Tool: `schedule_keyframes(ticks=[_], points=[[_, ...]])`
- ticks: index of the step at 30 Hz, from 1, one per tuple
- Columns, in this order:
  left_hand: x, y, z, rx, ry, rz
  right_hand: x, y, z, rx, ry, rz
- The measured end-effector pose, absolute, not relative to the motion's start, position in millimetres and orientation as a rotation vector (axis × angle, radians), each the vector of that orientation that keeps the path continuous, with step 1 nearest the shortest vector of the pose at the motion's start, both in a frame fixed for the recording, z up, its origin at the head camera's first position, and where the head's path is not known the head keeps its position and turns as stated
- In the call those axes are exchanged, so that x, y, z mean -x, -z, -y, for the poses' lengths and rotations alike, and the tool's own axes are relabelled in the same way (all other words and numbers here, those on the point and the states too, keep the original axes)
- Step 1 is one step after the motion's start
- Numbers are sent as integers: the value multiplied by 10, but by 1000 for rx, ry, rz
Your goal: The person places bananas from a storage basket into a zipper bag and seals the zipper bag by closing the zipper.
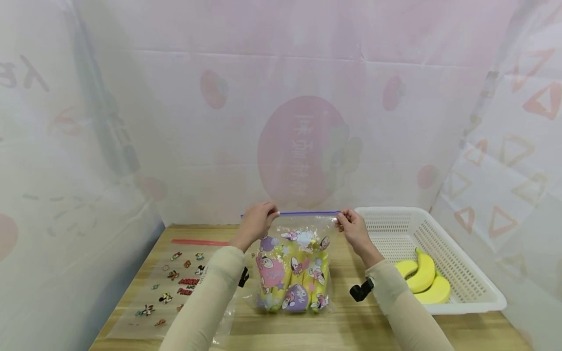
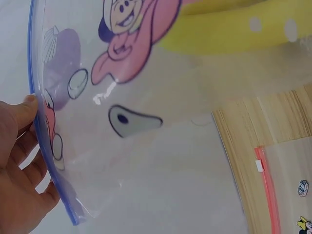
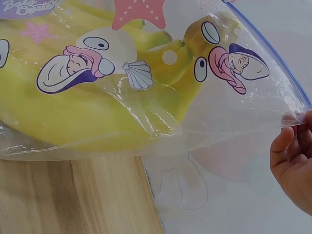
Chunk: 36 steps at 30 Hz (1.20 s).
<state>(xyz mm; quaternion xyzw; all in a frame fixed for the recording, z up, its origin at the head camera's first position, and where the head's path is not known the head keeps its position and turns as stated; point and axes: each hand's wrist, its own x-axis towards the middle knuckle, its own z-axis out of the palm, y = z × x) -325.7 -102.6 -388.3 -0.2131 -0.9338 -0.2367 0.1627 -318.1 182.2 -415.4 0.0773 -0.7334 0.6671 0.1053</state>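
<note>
A clear zip bag printed with cartoon oysters, shells and stars stands upright on the table, with several yellow bananas inside. Along its top runs a blue-purple zip strip. My left hand pinches the strip near its left end, thumb against the edge in the left wrist view. At the opposite top corner, my right hand pinches the bag between thumb and fingers. The strip is stretched straight between both hands. Whether the zip is fully sealed cannot be told.
Flat on the table's left lies another clear bag with a red zip strip and cartoon prints. A white plastic basket on the right holds several bananas. Pale printed cloth encloses the wooden table at the back and sides.
</note>
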Motion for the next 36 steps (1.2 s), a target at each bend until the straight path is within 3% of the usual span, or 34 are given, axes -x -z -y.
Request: schedule_keyframes(ticks=[36], points=[[3181,3927,1663,492,780,2624,3133,4123,-1792,-163,-1927,2160]])
